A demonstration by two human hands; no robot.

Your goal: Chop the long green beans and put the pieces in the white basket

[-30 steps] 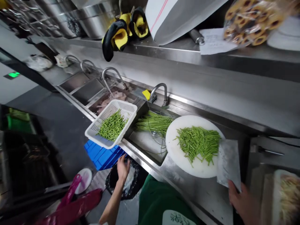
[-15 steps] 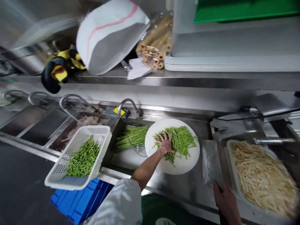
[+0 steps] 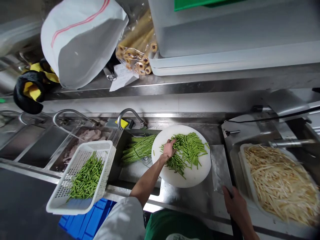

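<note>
My left hand is on the left part of a pile of cut green stalks, its fingers curled in around some of the pieces. The pile lies on a round white cutting board. My right hand is closed round the dark handle of a cleaver, whose wide blade lies flat over the steel counter, right of the board. Long uncut green stalks lie bundled in the sink left of the board. More cut pieces fill part of a white perforated basket further left.
A tub of pale shredded strips stands at the right. Curved faucets rise behind the sinks. Overhead, a steel shelf holds a white bag, wrapped tan sticks and large bins. A blue crate is below the basket.
My left hand has gone from spread flat on the pile to curled fingers, shifting slightly left. Some pieces are drawn towards the board's left. The view has turned a little; the cleaver stays beside the board.
</note>
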